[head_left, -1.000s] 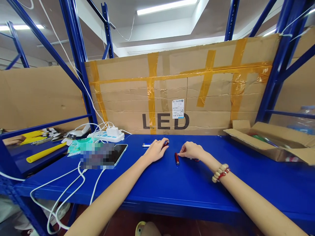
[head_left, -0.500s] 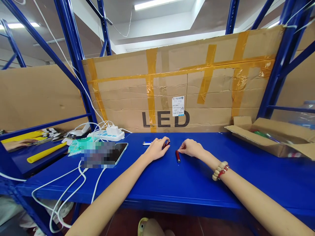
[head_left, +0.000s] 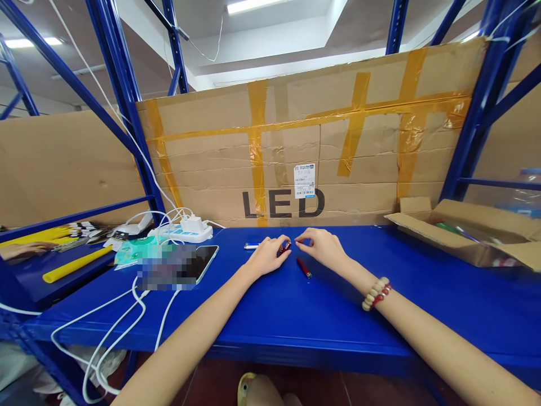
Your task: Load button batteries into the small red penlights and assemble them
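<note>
My left hand (head_left: 267, 255) rests on the blue table with its fingers curled round a short dark red, shiny cylinder (head_left: 284, 248). Just right of it, my right hand (head_left: 323, 247) hovers with thumb and forefinger pinched together. Whatever may be between those fingertips is too small to make out. Below the right fingertips a slim red cylinder (head_left: 303, 268) lies slanted on the table, apart from both hands. Behind the left hand is a small blue and silver stick-shaped object (head_left: 251, 246), partly hidden by it.
A phone (head_left: 206, 264) and a white power strip (head_left: 190, 231) with cables lie at left. An open cardboard box (head_left: 460, 237) stands at right. A large taped cardboard sheet (head_left: 203, 175) backs the table. At far left, another person's hand (head_left: 25, 250) is near yellow tubes.
My right hand has moved away from the red cylinder, up and left toward my left hand. That cylinder now lies more slanted. My left hand keeps its hold.
</note>
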A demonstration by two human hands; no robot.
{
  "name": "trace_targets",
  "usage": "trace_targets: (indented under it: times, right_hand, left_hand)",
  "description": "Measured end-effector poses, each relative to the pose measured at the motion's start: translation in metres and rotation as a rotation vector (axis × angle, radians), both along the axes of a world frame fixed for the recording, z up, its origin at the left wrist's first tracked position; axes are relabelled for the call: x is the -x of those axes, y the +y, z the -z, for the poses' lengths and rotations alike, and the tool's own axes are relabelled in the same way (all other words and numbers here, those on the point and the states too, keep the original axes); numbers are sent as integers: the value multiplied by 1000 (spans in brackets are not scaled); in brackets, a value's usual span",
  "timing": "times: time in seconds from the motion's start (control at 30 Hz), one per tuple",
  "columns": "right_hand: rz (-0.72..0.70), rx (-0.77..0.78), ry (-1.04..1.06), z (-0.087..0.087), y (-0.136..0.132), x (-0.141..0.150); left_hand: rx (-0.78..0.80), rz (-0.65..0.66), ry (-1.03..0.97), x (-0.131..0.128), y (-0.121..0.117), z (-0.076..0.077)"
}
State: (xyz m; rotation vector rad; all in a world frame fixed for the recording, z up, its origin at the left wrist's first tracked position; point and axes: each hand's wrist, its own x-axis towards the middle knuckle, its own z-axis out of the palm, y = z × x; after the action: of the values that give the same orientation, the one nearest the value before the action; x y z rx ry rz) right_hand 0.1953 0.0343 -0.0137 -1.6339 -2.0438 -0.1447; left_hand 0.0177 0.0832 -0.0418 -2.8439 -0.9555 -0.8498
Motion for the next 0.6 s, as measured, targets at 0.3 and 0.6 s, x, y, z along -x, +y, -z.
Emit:
trace_targets:
  times: [0.3,0.6]
  right_hand:
    - [-255,-142,47,6,3,2]
    - [-145,-186,86,5,1,2]
  left_hand:
    - [-18,7,4,0,-2,-1]
    - [-23,-8,-17,0,-3,-1]
